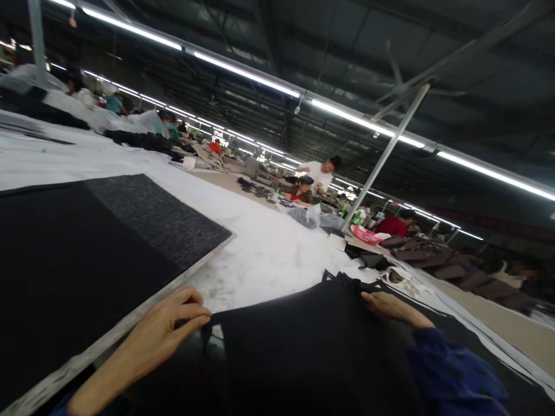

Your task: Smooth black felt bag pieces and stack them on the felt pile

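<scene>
A wide piece of black fabric [295, 346] spreads across the front of the view. Its left corner is pinched between the thumb and fingers of my left hand [173, 323]. Farther right, my right hand [390, 306] grips the gathered upper edge of the same fabric, its fingertips partly hidden by the folds. To the left lies a flat black panel [87, 248] with a dark grey speckled strip [156, 219] along its far side. A small pale tag or patch [217, 331] shows just below the pinched corner.
White sheeting [269, 248] covers the long table. Dark cloth pieces [459, 260] lie in a row at the right, near a slanted metal pole [385, 156]. Clear plastic [306, 215] and a pink bag [366, 234] rest farther back. Several people work in the background.
</scene>
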A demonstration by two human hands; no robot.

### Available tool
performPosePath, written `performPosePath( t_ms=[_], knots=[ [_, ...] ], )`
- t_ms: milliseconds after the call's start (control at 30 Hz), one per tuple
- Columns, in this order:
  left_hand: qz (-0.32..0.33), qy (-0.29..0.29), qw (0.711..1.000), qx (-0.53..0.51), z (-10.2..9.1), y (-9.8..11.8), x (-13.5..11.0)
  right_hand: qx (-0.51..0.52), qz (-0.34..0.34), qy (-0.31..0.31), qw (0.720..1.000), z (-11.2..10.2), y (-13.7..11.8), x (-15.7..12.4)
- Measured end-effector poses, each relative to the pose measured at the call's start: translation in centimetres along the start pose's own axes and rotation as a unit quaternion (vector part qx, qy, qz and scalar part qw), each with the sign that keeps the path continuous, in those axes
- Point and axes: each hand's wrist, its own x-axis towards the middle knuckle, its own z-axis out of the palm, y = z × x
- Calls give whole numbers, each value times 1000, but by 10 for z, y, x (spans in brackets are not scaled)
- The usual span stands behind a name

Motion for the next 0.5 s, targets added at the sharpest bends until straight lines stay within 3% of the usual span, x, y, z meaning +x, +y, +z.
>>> performPosePath(
  t_ms=[67, 167, 367, 433, 500],
  knots=[
    [-1, -2, 1000, 3, 1, -1, 0, 61, 17, -30, 998, 9, 1, -2],
    [-2, -3, 1000, 8, 2, -3, 0, 127, -25, -23, 991, 12, -6, -9],
    [-4, -4, 1000, 9, 3, -2, 1, 110, -138, 20, 984, -1, -37, -31],
    [-1, -7, 1000, 9, 3, -2, 1, 119, -138, 32, 983, -5, -46, -30],
    [-1, -4, 1000, 8, 3, -3, 0, 165, -96, 35, 981, -9, -53, -22]
  ],
)
